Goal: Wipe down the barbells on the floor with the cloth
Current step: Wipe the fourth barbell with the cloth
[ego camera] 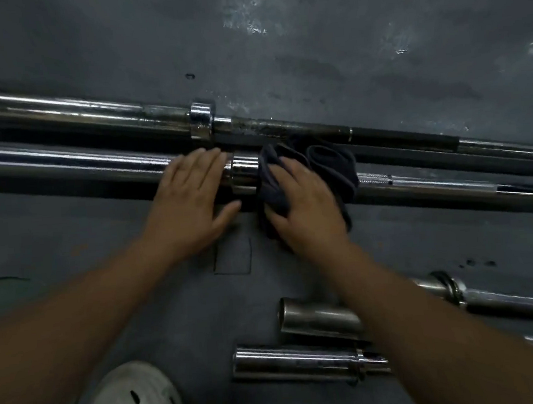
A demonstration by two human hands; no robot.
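Plainly, your left hand lay flat on the sleeve of the nearer barbell, its grip apart with fingers straight, just beside the collar. Your right hand had its grip clamped on the cloth, bunched over the shaft right of that collar. The farther barbell lay just behind on the floor.

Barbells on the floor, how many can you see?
4: far barbell; second barbell beside it, under the cloth; third barbell and nearest barbell near the shoe, both partly hidden by the right arm. Maybe more offscreen.
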